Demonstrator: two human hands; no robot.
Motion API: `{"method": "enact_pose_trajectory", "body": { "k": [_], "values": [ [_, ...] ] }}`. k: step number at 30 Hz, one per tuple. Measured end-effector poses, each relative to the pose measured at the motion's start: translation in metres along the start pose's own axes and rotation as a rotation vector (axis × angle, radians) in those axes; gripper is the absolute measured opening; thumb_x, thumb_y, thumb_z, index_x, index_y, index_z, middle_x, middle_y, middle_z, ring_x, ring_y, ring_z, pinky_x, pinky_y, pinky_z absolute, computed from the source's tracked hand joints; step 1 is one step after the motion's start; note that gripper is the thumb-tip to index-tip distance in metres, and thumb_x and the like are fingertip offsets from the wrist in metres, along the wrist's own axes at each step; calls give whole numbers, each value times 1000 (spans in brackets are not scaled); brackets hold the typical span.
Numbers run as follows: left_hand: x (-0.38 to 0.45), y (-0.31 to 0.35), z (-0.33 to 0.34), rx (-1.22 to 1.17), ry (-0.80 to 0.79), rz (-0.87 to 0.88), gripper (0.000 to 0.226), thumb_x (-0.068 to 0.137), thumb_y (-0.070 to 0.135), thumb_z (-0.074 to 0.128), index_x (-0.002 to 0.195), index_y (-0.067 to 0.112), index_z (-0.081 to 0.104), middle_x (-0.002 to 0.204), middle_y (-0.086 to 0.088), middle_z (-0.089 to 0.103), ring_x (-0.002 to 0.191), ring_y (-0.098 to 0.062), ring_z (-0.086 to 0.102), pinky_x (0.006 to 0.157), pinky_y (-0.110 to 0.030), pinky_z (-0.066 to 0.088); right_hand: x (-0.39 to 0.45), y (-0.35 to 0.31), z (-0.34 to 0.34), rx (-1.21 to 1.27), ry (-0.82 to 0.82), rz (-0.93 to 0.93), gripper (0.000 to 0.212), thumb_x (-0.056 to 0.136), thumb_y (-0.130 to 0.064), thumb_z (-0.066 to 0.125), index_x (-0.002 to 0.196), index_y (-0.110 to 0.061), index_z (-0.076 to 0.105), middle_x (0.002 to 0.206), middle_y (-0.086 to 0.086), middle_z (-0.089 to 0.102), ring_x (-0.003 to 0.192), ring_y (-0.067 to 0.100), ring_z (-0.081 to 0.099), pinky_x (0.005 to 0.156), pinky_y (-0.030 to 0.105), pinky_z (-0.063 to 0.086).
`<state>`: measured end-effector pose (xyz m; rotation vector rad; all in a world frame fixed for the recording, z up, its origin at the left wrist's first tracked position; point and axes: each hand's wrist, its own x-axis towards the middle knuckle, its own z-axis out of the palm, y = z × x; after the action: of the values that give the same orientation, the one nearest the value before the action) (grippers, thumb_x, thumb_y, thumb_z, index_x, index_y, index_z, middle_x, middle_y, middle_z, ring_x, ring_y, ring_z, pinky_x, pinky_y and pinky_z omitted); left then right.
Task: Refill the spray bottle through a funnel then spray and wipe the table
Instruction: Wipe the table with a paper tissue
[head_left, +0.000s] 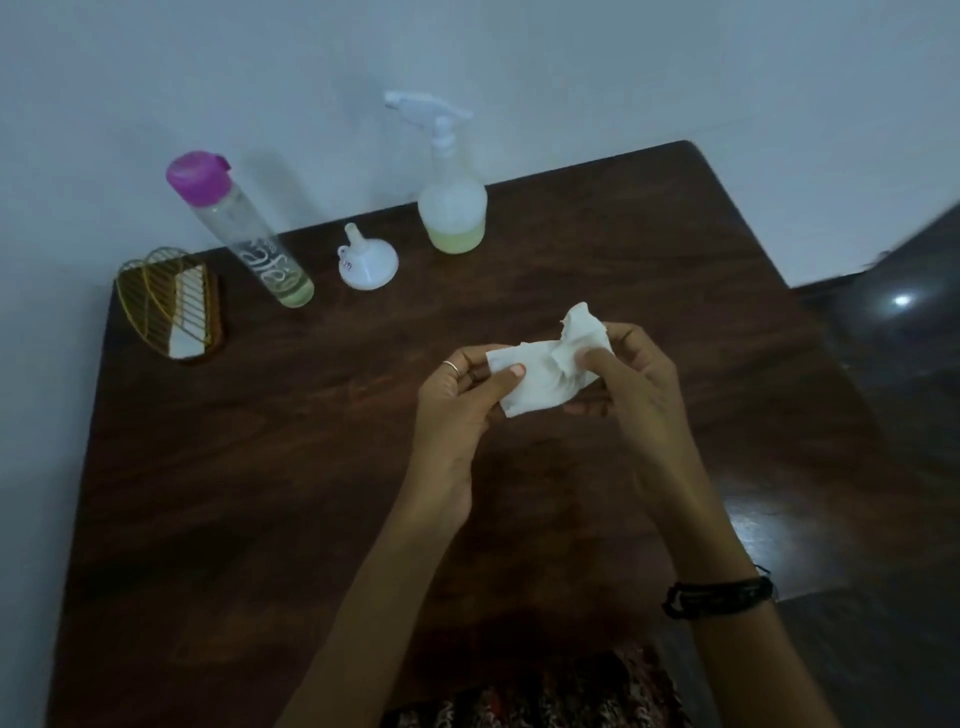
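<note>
While both hands work a crumpled white tissue (545, 364) above the middle of the tabletop (260, 493), the wiping has yet to start.

In the head view, the left hand (462, 400) pinches the tissue's near corner and the right hand (634, 374) grips its bunched end. The spray bottle (452, 208), trigger head on and holding a little pale liquid, stands at upper centre; the funnel (368, 262) lies mouth-down left of it, beside a purple-capped bottle (244, 234). Risks, as I judge: thin tissue tearing when pulled apart, or a wipe sweeping the light funnel over.

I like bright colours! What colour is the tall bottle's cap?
The cap is bright pink-purple, seen in the head view.
</note>
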<state>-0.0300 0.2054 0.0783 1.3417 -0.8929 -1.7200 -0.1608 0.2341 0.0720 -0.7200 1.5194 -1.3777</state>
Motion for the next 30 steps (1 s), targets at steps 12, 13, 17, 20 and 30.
{"method": "enact_pose_trajectory", "body": {
  "k": [12, 13, 17, 20, 30],
  "values": [
    [8, -13, 99, 80, -219, -91, 14, 82, 4, 64, 92, 12, 66, 97, -7, 71, 93, -22, 68, 83, -35, 55, -6, -24, -95, -21, 289, 26, 16, 87, -7, 55, 91, -20, 64, 90, -4, 68, 80, 9, 65, 63, 23, 54],
    [6, -15, 110, 87, -223, -89, 14, 82, 3, 64, 93, 11, 66, 97, -8, 71, 93, -22, 67, 85, -36, 54, -6, -26, -105, -8, 304, 30, 17, 88, -7, 55, 90, -22, 63, 88, -5, 68, 78, 7, 65, 61, 21, 54],
    [-2, -25, 165, 114, -218, -66, 13, 82, 4, 64, 90, 13, 67, 100, -11, 70, 97, -26, 66, 89, -39, 53, 0, -30, -154, 48, 359, 35, 19, 89, -8, 56, 87, -25, 62, 84, -11, 65, 69, 4, 63, 57, 17, 53],
    [-7, -36, 209, 130, -184, -47, 13, 82, 3, 64, 87, 16, 67, 99, -11, 70, 96, -26, 66, 90, -39, 53, 9, -34, -201, 80, 354, 31, 17, 88, -6, 57, 101, -17, 61, 90, -5, 67, 73, 7, 63, 52, 13, 52],
    [-24, -106, 353, 99, 25, -45, 11, 85, 2, 60, 86, 13, 63, 84, -5, 67, 76, -15, 64, 64, -22, 54, 46, -28, -366, -67, 136, 32, 22, 86, -11, 62, 88, -31, 53, 85, -4, 70, 82, 17, 68, 65, 28, 55]
  ]
}}
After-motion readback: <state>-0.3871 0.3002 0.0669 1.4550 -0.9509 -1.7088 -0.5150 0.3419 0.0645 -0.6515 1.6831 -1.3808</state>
